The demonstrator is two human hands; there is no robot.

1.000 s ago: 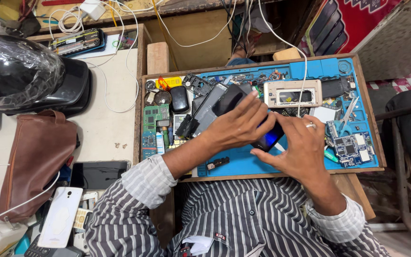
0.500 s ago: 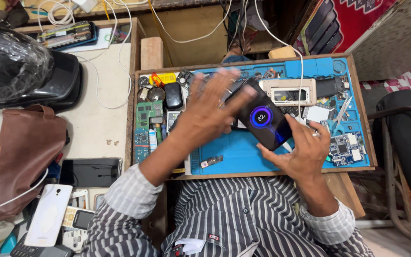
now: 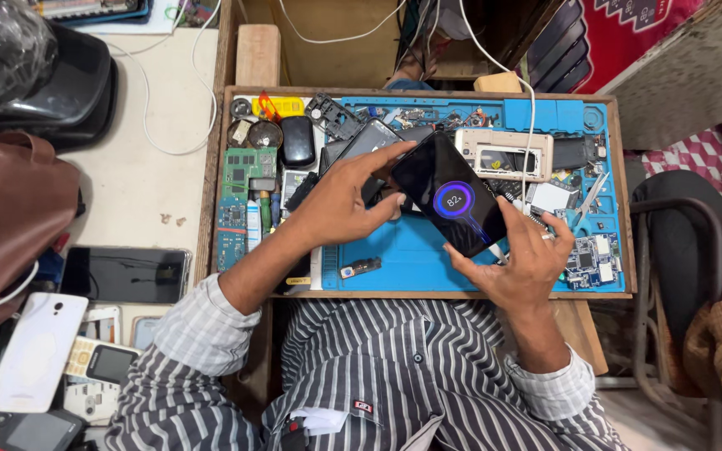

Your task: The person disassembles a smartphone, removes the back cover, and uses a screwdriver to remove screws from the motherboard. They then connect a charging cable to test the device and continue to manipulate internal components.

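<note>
Above the blue repair mat (image 3: 411, 267), a black smartphone (image 3: 451, 194) sits tilted between both my hands, its screen lit with a glowing ring. Its long axis runs from upper left, nearer the far edge of the mat, down to lower right, toward me. My right hand (image 3: 521, 266) cradles the lower end from beneath, fingers spread and curled up along the phone's near edge, thumb against its lower corner. My left hand (image 3: 346, 200) meets the upper end from the left, index finger stretched toward the top corner, thumb under the near side; the other fingers are loosely bent. Whether that fingertip truly presses the glass I cannot tell. Of the two, the right hand carries the weight and is the closer one.

Left of the mat stands a green circuit board (image 3: 240, 167); beyond it, at the mat's far left corner, a small yellow packet (image 3: 282, 106). On the mat's near part lies a small dark flash drive (image 3: 359, 268). Far right of the mat hangs a red patterned sign (image 3: 628, 33).
</note>
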